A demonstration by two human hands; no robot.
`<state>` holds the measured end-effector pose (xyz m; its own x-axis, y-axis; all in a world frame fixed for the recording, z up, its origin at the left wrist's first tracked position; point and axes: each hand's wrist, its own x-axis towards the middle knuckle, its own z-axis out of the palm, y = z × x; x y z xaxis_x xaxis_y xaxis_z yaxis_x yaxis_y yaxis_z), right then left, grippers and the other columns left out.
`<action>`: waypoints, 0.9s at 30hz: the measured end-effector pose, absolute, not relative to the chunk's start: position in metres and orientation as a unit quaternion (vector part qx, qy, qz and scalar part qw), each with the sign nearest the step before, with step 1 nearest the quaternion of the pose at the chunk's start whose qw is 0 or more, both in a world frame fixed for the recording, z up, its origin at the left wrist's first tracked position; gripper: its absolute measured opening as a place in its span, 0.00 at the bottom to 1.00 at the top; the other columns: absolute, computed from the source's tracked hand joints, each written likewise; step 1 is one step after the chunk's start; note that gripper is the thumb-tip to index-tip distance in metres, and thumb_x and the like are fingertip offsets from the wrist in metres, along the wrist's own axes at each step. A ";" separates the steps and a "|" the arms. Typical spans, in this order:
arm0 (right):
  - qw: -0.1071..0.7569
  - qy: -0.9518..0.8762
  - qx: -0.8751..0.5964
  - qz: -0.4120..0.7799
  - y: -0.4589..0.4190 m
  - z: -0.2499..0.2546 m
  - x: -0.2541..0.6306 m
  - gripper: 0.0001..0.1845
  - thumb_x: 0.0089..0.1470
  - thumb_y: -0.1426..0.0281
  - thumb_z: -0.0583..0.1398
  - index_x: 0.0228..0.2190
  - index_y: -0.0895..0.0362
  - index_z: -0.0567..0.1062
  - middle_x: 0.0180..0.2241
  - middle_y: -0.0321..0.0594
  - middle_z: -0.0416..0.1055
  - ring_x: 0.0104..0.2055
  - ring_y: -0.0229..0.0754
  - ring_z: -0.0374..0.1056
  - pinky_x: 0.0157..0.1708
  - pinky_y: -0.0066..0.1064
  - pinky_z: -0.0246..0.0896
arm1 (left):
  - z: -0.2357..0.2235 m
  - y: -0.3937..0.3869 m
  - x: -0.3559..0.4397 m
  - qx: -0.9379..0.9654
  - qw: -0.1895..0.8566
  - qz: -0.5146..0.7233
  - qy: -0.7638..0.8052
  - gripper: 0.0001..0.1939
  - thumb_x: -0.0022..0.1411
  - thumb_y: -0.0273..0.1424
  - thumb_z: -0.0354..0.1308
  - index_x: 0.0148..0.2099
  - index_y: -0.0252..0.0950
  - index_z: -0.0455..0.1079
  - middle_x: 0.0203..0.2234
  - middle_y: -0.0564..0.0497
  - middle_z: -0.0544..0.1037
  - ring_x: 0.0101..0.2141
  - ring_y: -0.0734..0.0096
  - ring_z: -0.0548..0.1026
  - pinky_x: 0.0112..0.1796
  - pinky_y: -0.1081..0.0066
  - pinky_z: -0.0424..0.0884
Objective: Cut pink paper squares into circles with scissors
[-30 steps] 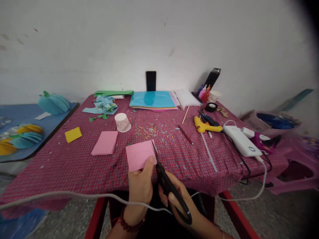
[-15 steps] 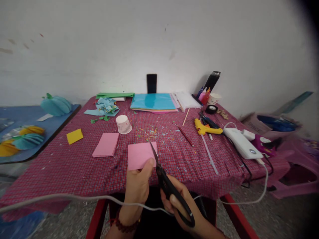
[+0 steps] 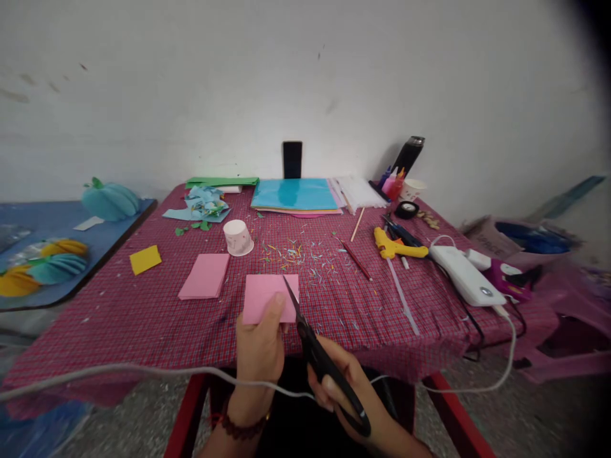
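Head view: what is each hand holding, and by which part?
Left hand: the pink paper, gripped at its lower edge, thumb on top. Right hand: the black scissors, by the handles.

I have both hands apart at the table's [image 3: 143,331] near edge, the left one reaching farther over it than the right. On my left hand [image 3: 260,356] the thumb presses flat on top, pointing away and slightly right, with the fingers tucked underneath in a pinch. My right hand [image 3: 352,370] is curled into a grip, its wrist angled inward, the forearm slanting in from the right. Some of its fingers are covered, so their exact bend is uncertain.
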<state>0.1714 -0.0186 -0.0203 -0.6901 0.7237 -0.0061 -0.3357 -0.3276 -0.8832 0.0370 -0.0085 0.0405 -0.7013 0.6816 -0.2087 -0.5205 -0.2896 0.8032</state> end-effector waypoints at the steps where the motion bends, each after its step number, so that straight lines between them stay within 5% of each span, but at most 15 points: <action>1: 0.334 -0.478 -0.207 0.786 -0.018 -0.022 0.172 0.36 0.46 0.49 0.65 0.51 0.57 0.69 0.23 0.31 0.60 0.18 0.28 0.47 0.16 0.22 0.42 | 0.039 -0.009 0.037 0.094 0.372 0.795 0.470 0.09 0.43 0.29 0.70 0.27 0.32 0.73 0.24 0.52 0.76 0.27 0.74 0.74 0.31 0.75 0.72; 8: 0.318 -0.501 -0.215 0.776 -0.016 -0.027 0.176 0.39 0.45 0.46 0.64 0.53 0.54 0.67 0.29 0.35 0.62 0.24 0.32 0.53 0.21 0.24 0.47 | 0.032 -0.013 0.034 0.119 0.376 0.763 0.512 0.08 0.41 0.26 0.70 0.25 0.31 0.74 0.20 0.53 0.75 0.24 0.75 0.72 0.27 0.75 0.70; 27: 0.334 -0.435 -0.219 0.807 -0.019 -0.013 0.171 0.33 0.44 0.50 0.66 0.46 0.58 0.73 0.22 0.31 0.59 0.18 0.27 0.45 0.16 0.22 0.40 | 0.039 -0.010 0.024 0.148 0.402 0.742 0.515 0.12 0.40 0.30 0.70 0.23 0.31 0.70 0.17 0.54 0.72 0.19 0.77 0.68 0.22 0.76 0.66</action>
